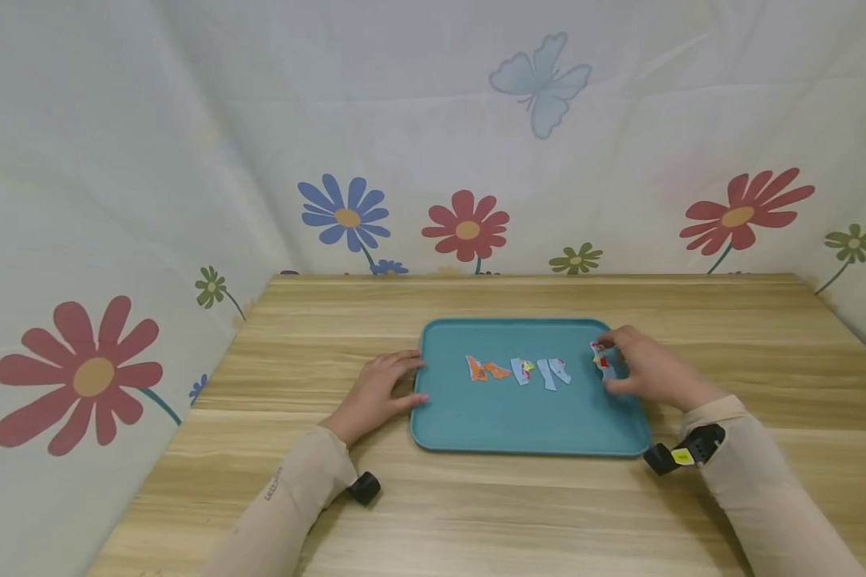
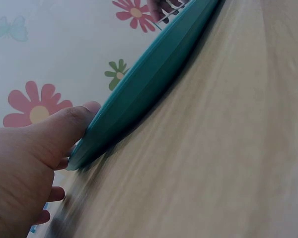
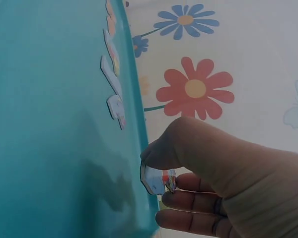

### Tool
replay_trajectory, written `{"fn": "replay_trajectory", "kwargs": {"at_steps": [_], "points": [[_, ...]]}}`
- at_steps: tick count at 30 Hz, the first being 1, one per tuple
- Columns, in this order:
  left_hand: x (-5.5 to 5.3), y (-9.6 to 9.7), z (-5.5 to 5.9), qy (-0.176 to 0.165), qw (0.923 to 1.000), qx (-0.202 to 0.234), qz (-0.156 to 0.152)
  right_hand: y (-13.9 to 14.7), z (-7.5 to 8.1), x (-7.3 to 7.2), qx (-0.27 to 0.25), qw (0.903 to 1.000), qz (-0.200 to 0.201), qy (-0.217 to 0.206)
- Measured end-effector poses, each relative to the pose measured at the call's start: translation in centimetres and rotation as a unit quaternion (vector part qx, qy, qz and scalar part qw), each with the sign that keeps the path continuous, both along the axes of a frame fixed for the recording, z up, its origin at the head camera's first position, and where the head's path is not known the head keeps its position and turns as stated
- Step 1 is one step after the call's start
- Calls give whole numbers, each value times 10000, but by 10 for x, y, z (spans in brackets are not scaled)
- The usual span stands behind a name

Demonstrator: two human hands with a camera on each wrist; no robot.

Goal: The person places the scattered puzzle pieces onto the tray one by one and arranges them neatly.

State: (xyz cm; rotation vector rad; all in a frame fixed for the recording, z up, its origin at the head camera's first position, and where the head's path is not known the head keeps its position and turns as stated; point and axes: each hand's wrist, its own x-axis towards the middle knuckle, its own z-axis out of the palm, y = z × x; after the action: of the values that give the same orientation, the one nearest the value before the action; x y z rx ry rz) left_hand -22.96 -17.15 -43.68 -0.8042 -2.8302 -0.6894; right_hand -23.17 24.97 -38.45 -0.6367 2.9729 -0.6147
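My right hand [image 1: 653, 369] is over the right end of a blue-green tray [image 1: 491, 425]. Between its thumb and fingers it pinches a small flat puzzle piece [image 3: 154, 180], pale blue with red and yellow print. At the tray's left rim, my left hand [image 1: 375, 393] rests with thumb and fingers spread along the edge; the left wrist view shows the thumb [image 2: 72, 126] against the rim. On the tray lie two orange pieces [image 1: 475, 369], a pale blue piece with a yellow patch [image 1: 520, 372], and two more pale blue pieces [image 1: 546, 373] side by side.
The tray sits on a wood-grain table [image 1: 346, 320]. Behind the table hangs a pale cloth [image 1: 621, 160] printed with flowers and a butterfly. A black strap device [image 1: 700, 445] is on the right wrist, and another black device [image 1: 364, 487] is at the left.
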Motion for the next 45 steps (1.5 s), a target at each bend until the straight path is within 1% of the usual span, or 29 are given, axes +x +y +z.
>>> {"fn": "replay_trajectory", "kwargs": {"at_steps": [3,12,20,27,37,45], "points": [[0,0,1,-56,10000,-5,13,-3,-3,0,28,10000,24,63],[1,1,5,-84,10000,13,-3,-9,-10,0,100,9990,293,316],[0,1,4,-140,9999,-63,27,-15,-14,0,389,9984,286,296],[0,0,3,-46,10000,-22,-19,-17,-14,0,686,9968,294,290],[0,0,3,-64,10000,-44,3,-18,-14,1,748,9963,322,265],[1,0,1,-55,10000,-32,-6,-18,-14,3,722,9960,426,301]]}}
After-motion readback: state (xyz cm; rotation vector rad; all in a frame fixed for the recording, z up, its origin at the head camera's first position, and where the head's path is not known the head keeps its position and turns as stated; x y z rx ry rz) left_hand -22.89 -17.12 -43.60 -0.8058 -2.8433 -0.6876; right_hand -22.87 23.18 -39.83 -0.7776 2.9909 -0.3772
